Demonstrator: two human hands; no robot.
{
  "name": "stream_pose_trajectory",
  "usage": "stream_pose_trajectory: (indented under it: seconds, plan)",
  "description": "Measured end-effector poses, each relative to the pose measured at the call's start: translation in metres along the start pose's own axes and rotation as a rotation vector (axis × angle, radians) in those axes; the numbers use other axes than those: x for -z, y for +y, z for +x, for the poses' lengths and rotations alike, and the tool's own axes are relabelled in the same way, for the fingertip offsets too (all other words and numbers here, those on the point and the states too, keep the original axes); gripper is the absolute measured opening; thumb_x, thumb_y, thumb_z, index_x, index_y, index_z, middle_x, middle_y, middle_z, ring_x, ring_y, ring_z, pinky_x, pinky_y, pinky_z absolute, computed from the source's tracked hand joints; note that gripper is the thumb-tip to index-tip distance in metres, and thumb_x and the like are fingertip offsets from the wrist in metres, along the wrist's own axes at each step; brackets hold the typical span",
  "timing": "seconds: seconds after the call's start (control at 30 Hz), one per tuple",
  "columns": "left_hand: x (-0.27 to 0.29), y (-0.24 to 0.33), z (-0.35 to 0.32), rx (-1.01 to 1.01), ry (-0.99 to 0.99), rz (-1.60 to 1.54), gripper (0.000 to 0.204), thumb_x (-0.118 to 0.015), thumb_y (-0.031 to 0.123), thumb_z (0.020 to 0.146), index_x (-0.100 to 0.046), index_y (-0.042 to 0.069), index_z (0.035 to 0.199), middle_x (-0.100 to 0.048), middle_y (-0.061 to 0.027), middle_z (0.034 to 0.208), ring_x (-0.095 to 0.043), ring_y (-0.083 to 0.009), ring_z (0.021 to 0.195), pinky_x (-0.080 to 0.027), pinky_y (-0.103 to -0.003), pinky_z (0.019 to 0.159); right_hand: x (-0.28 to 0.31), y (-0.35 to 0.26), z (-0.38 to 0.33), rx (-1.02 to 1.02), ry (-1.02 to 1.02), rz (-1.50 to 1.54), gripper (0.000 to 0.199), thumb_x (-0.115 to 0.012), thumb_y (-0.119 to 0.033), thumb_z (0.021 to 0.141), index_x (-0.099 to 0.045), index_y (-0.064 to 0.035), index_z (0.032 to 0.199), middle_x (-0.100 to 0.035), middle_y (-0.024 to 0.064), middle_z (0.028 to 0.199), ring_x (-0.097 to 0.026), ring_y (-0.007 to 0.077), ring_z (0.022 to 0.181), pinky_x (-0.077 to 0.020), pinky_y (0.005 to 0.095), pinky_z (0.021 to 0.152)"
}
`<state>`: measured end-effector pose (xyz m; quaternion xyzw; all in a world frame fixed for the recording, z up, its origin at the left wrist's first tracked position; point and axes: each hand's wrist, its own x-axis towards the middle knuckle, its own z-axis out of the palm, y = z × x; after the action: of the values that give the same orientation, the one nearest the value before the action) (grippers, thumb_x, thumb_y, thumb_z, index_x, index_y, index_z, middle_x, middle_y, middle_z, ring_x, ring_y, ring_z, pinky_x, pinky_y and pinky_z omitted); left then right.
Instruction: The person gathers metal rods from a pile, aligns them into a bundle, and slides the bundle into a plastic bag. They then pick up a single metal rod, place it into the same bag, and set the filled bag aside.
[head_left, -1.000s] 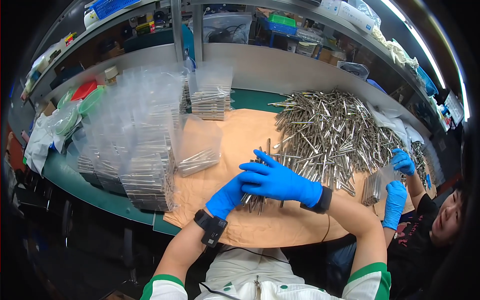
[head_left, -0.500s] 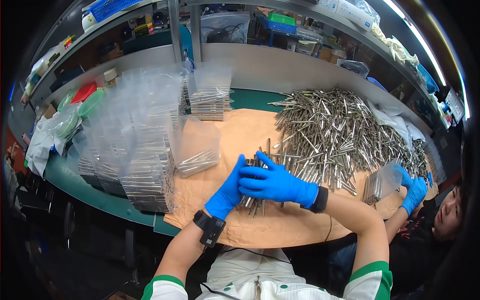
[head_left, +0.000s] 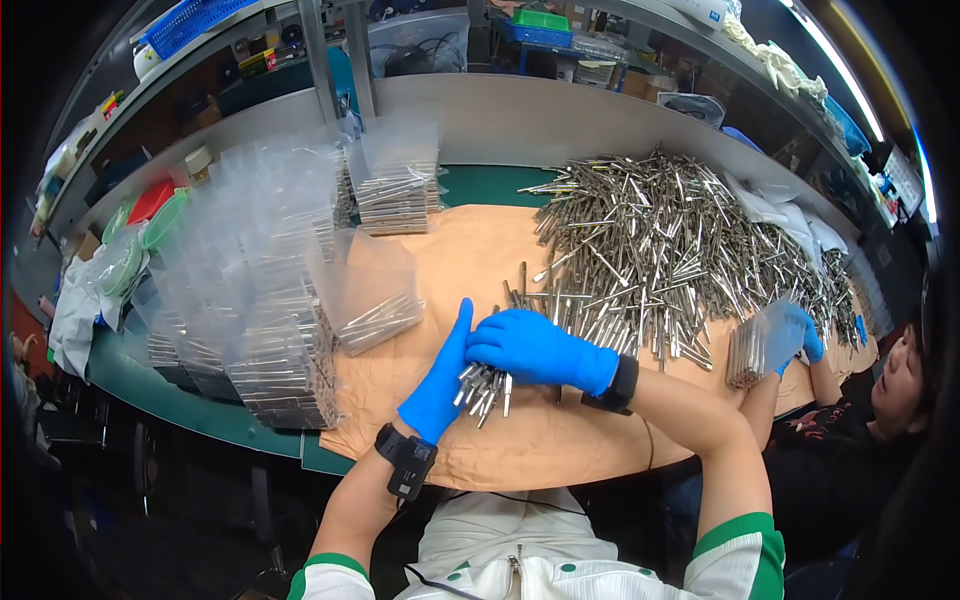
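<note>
Between my two hands is a loose bundle of thin metal rods (head_left: 486,388), tilted, its shiny lower ends fanning out toward me. My right hand (head_left: 530,348), in a blue glove, wraps over the bundle from above, fingers curled. Against the bundle's left side rests my left hand (head_left: 440,385), also gloved in blue; one digit points straight up, and its other fingers are mostly hidden behind the rods. Just beyond, a few rods stick out past my right hand. A big heap of similar rods (head_left: 660,250) spreads to the far right over brown paper (head_left: 470,245).
On the left stand stacked clear plastic bags of rods (head_left: 285,370), with a single filled bag (head_left: 378,318) beside them. At right, a co-worker's blue-gloved hands (head_left: 808,335) handle another bag of rods (head_left: 747,355). A red basket (head_left: 152,200) sits far left; a metal shelf frame runs behind.
The rod bundle has tipped, so its lower ends now show below my right hand. My right hand has rolled over its top, fingers curled more. The whole view has shifted slightly.
</note>
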<state>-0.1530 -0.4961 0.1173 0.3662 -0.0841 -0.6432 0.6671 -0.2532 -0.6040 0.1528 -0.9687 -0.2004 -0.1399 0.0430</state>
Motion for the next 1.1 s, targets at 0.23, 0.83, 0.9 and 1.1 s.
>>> stream_pose_trajectory:
  seconds: [0.23, 0.83, 0.9, 1.1]
  plan:
    - [-0.003, 0.009, -0.001, 0.000, -0.049, -0.145, 0.047, -0.039, 0.050, 0.091, -0.054, 0.007, 0.100, -0.058, -0.0089, 0.080, -0.060, -0.0134, 0.071, -0.053, -0.027, 0.065, -0.007, 0.002, 0.002, -0.123, 0.220, 0.107, 0.029, -0.064, -0.011, 0.068, -0.057, -0.0108, 0.096, -0.059, 0.0061, 0.089, -0.057, 0.0243, 0.087, -0.0458, 0.0343, 0.073]
    - [0.002, 0.010, 0.003, 0.027, 0.011, -0.119, 0.044, -0.045, 0.051, 0.088, -0.059, 0.009, 0.087, -0.061, -0.0068, 0.078, -0.060, -0.0149, 0.065, -0.053, -0.026, 0.061, -0.021, 0.007, 0.001, -0.286, 0.256, 0.161, 0.037, -0.073, -0.022, 0.061, -0.057, -0.0127, 0.092, -0.060, 0.0075, 0.082, -0.059, 0.0297, 0.078, -0.0476, 0.0383, 0.066]
    - [0.010, 0.006, 0.006, 0.007, 0.051, -0.111, 0.043, -0.045, 0.049, 0.089, -0.059, 0.009, 0.087, -0.062, -0.0076, 0.078, -0.061, -0.0161, 0.066, -0.054, -0.027, 0.060, -0.018, 0.009, 0.002, -0.255, 0.174, 0.130, 0.038, -0.074, -0.022, 0.060, -0.057, -0.0124, 0.092, -0.061, 0.0079, 0.081, -0.059, 0.0303, 0.077, -0.0477, 0.0388, 0.066]
    - [0.019, 0.009, 0.019, 0.008, -0.044, 0.016, 0.043, -0.048, 0.042, 0.089, -0.057, 0.002, 0.102, -0.063, -0.0112, 0.087, -0.062, -0.0175, 0.074, -0.054, -0.029, 0.065, -0.007, 0.015, -0.001, -0.278, 0.140, 0.124, 0.036, -0.073, -0.019, 0.061, -0.057, -0.0115, 0.092, -0.060, 0.0088, 0.080, -0.059, 0.0309, 0.076, -0.0480, 0.0393, 0.065]
